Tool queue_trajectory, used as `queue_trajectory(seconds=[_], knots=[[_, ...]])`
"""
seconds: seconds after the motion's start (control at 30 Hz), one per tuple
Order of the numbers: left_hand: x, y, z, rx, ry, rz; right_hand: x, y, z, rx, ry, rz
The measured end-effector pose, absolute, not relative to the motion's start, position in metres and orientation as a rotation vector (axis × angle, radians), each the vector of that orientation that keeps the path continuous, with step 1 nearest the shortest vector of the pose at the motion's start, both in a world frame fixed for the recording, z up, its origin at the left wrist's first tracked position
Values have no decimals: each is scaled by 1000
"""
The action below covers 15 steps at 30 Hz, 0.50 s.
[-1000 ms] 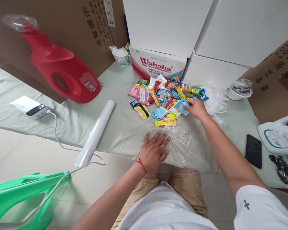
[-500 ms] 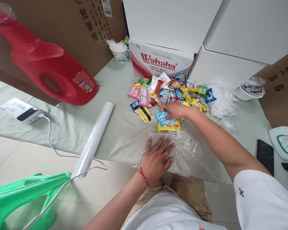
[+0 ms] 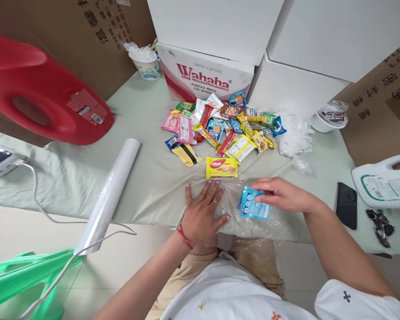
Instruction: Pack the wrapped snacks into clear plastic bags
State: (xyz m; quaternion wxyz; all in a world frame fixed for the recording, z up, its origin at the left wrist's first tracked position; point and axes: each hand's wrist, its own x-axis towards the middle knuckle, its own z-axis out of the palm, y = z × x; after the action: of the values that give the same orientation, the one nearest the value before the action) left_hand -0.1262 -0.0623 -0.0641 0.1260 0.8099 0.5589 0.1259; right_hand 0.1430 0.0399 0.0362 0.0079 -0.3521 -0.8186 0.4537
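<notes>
My right hand (image 3: 280,194) grips a light-blue snack packet (image 3: 254,204) by its upper edge, over a sheet of clear plastic film (image 3: 233,229) at the front of the cloth-covered surface. Flat on the film's left part rests my left hand (image 3: 205,212), fingers spread and holding nothing. Just beyond its fingertips lies a yellow Nabati wafer packet (image 3: 222,168). Behind that, a heap of small wrapped snacks (image 3: 215,129) in many colours spreads in front of the Wahaha carton (image 3: 203,80).
A roll of clear film (image 3: 115,186) hangs over the front edge at left, near a red jug (image 3: 50,98) and a green stool (image 3: 30,275). Crumpled clear bags (image 3: 295,138), a white bowl (image 3: 329,120), a phone (image 3: 346,205), keys (image 3: 381,226) and a white jug (image 3: 386,182) are at right.
My right hand has taken the light-blue packet off the wafer packet and carried it right and nearer, over the film. My left hand stays on the film. The camera view has shifted.
</notes>
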Motion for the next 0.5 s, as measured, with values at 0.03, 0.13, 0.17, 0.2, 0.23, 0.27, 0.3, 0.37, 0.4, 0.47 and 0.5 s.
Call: queue_trajectory(seconds=[0.03,0.13,0.17,0.2,0.23,0.27,0.3,0.37,0.4,0.47,0.5], knots=[[-127,-62,-65,2361,1643,363,141,34,27,-1151,-2630,1343],[-132,-64,-66,2371,1667,353,139,31,4,-1342,-2756,1023],[-133,-64,-66,2372,1665,349,138,36,1,-1377,-2770,913],[-134,-65,-66,2373,1659,343,136,45,1,-1396,-2773,804],[-135,-65,-67,2374,1653,337,133,56,4,-1408,-2768,699],[-136,-65,-67,2375,1648,331,128,71,8,-1439,-2744,590],[-136,-66,-67,2379,1647,326,120,88,12,-1491,-2702,482],[-136,-66,-67,2391,1650,317,99,127,18,-1575,-2613,332],[-136,-66,-67,2398,1653,310,86,147,18,-1619,-2567,216],[-136,-65,-66,2411,1656,291,61,184,15,-1671,-2506,31],[-136,-65,-66,2414,1657,280,51,199,12,-1696,-2490,-18]])
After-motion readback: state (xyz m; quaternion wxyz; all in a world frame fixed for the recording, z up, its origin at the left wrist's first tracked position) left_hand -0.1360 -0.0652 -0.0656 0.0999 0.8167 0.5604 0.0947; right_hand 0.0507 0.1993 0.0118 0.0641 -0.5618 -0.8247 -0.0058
